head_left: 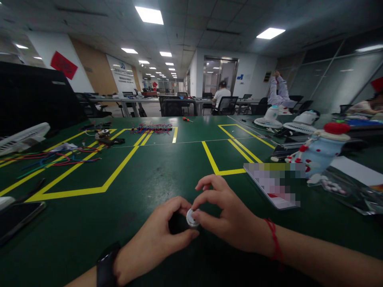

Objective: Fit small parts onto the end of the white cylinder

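Left hand (157, 229) and right hand (231, 215) hold a small round white object (190, 220), green tabletop (167, 167) stretching far beyond.

Small disc (190, 221) — partly hidden, phone (19, 219) — cut off left

Black wristwatch (107, 266), red bracelet (274, 236) (thin).

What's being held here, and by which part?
A small round white object: left hand around its side, right hand with thumb and finger at its top.
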Demonstrator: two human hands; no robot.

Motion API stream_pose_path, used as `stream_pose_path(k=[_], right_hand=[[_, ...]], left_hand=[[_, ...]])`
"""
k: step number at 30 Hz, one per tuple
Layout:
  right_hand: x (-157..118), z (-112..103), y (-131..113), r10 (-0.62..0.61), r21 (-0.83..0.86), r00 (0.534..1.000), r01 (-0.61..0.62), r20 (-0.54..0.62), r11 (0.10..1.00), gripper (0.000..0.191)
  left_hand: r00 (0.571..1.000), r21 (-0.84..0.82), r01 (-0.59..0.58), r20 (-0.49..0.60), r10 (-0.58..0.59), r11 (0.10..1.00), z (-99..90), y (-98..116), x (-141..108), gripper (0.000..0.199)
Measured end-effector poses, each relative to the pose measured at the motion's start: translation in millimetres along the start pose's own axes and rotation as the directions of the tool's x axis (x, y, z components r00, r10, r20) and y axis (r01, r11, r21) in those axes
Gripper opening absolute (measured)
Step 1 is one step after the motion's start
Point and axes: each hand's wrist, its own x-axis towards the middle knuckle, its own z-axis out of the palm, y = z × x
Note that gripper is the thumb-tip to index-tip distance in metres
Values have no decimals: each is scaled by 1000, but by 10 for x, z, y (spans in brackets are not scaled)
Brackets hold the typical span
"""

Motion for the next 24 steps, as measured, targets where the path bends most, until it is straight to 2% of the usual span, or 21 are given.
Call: stream_pose_path(k=[2,3,5,8,11,13,16,18,19,21,24], right_hand=[[31,-61,9,50,51,998,-48,-36,998,5],[38,-101,38,75,80,997,-73,-16,994,5],[24,-176,128,96,104,989,-108,112,989,7],[-59,-218,273,111,23,936,-126,335,992,9],[-140,-193,339,130,-62,909,-115,397,991,9],[-154,-189,345,122,-46,906,-113,406,993,12],[-116,-235,387,141,85,930,-179,340,980,18],[-74,-281,477,220,184,953,-259,209,948,18],[-56,-300,540,283,213,950,-306,131,928,18],[-33,-320,679,405,220,914,-397,10,891,20],[-28,-306,832,491,188,870,-476,-46,859,25]], left_hand=[[1000,-3,1,-2,-1,1000,-4,3,-8,16],[1000,-5,0,-1,0,1000,-8,10,-12,17],[1000,-6,1,2,-1,1000,-18,29,-19,17],[1000,-8,1,2,-1,1000,-32,56,-19,19],[1000,-14,1,13,-1,1000,-38,63,-8,19],[1000,-25,9,25,-8,1000,-37,54,-3,18],[1000,-34,10,20,-9,999,-32,27,-1,19],[1000,-21,-1,9,2,1000,-29,11,-3,19],[1000,-13,-6,7,6,1000,-29,7,-3,20],[1000,-10,-4,10,4,1000,-30,5,-4,20],[1000,-12,12,13,-12,1000,-29,10,-9,20]])
